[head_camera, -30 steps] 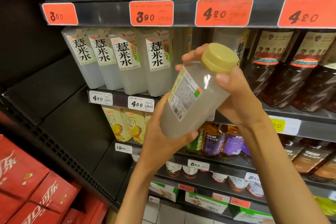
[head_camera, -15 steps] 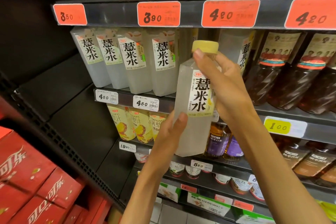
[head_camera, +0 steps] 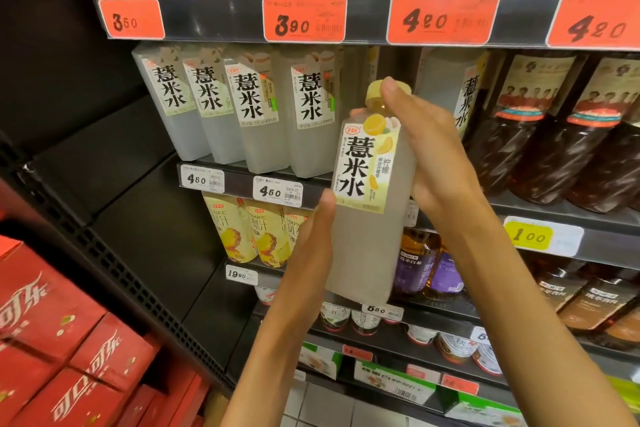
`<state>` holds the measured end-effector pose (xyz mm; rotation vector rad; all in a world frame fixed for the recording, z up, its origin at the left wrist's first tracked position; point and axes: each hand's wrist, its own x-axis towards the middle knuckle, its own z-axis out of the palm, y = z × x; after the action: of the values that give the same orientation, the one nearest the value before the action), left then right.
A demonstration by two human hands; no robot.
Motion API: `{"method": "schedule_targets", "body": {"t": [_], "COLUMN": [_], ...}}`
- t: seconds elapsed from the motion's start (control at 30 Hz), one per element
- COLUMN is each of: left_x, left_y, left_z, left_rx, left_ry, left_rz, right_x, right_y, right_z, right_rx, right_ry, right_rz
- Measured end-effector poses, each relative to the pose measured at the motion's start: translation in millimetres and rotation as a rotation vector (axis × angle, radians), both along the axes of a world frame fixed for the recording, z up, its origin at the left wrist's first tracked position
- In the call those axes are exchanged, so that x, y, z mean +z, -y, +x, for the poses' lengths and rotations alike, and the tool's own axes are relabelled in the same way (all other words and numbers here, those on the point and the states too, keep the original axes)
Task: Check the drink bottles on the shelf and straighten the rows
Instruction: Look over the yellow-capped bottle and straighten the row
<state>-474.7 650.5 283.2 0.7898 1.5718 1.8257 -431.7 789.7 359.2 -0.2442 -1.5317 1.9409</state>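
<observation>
Both hands hold one cloudy drink bottle [head_camera: 369,218] out in front of the shelving, upright, leaning slightly, label facing the person. Yellow cap [head_camera: 375,91] on top, partly covered.

Right hand [head_camera: 436,156]: wrapped round the bottle's upper right side and shoulder, one fingertip lying over the cap, thumb showing at the left of the neck. A closed grasp on the bottle.

Left hand [head_camera: 311,243]: set against the bottle's lower left side, thumb pressed along the label's lower left edge. The other fingers are hidden behind the bottle, so how they lie cannot be told.

Behind, on the shelf [head_camera: 242,168], a row of four like bottles [head_camera: 242,107] stands upright, touching one another, left of the held one. One more cloudy bottle [head_camera: 446,80] shows behind the right hand. Dark brown bottles [head_camera: 554,135] stand to its right on the same level.

Orange price tags [head_camera: 304,17] line the shelf edge above; white tags [head_camera: 277,191] on the edge below the row. Yellow juice bottles [head_camera: 249,232] sit one level down. Red cartons [head_camera: 52,340] are stacked at lower left.
</observation>
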Motion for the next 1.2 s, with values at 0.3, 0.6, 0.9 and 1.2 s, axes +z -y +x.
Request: {"method": "schedule_targets", "body": {"t": [0.3, 0.6, 0.9, 1.2], "left_x": [-8, -9, -2, 0], "left_y": [-24, -40, -57, -71], "left_z": [4, -3, -32, -43], "left_rx": [0.318, 0.161, 0.150, 0.245], "left_ry": [-0.315, -0.373, -0.370, -0.423], "left_rz": [0.070, 0.060, 0.117, 0.067], "right_x": [-14, 4, 20, 21], "right_y": [12, -5, -16, -17], "right_z": [-17, -32, -52, -67], "right_rx": [-0.184, -0.229, -0.381, -0.492], "right_ry": [0.105, 0.107, 0.110, 0.025], "right_rz": [0.040, 0.080, 0.093, 0.146]}}
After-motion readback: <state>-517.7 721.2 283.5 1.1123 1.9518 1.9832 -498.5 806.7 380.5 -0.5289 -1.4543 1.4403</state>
